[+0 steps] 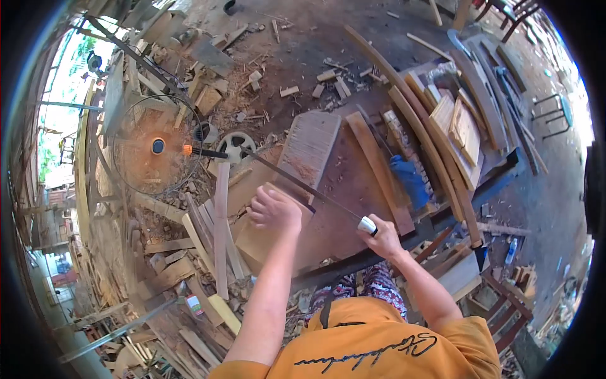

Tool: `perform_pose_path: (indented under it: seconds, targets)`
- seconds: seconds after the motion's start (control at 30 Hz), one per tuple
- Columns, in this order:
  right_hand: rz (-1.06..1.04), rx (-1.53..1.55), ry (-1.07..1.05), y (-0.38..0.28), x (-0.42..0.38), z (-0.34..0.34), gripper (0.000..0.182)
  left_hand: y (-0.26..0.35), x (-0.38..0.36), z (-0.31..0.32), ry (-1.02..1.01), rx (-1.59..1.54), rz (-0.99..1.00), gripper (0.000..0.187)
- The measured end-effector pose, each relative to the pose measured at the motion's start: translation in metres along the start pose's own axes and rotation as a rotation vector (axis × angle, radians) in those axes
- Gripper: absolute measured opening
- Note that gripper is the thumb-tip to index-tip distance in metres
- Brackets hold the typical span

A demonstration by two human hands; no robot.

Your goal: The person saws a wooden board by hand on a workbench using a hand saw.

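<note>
My right hand [382, 237] is closed around the white handle of a handsaw [303, 186]. Its long, thin blade slants up and left, just beyond my other hand. My left hand [276, 211] presses down on a wooden block [305, 213], its fingers curled toward the left. The hand covers much of this block, and whether the saw teeth touch the wood cannot be made out. Under it lies a wide, pale board [255, 243] on the brown worktable [344, 230]. A thick, rough-faced plank [312, 142] lies just past the blade.
A standing fan [158, 146] is at the left, near a pale wheel [238, 146]. Long curved timbers [435, 142] and a blue cloth-like item [410, 181] lie along the right side. Offcuts and sawdust litter the floor. A stool [555, 114] stands far right.
</note>
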State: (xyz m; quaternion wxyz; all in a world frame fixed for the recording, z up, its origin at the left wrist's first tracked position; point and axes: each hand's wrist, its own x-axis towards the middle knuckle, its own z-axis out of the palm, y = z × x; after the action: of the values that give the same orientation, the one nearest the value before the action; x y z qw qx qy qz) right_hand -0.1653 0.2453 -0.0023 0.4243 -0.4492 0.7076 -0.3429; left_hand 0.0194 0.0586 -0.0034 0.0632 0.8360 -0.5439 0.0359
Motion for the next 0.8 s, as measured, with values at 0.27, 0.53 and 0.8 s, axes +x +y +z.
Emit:
perform_pose_path:
  seconds: [0.27,0.53,0.8]
  targets:
    - [-0.020,0.062,0.026,0.009,-0.010,0.015,0.024,0.004,-0.002,-0.007,-0.011,-0.029,-0.009,0.040]
    - [0.184,0.492,0.081,0.034,-0.010,-0.009,0.020,-0.002,-0.003,0.006,0.026,-0.125,-0.021,0.041]
    - [0.200,0.481,0.109,0.027,-0.021,0.008,0.018,0.002,0.012,0.025,-0.059,-0.110,-0.107,0.042]
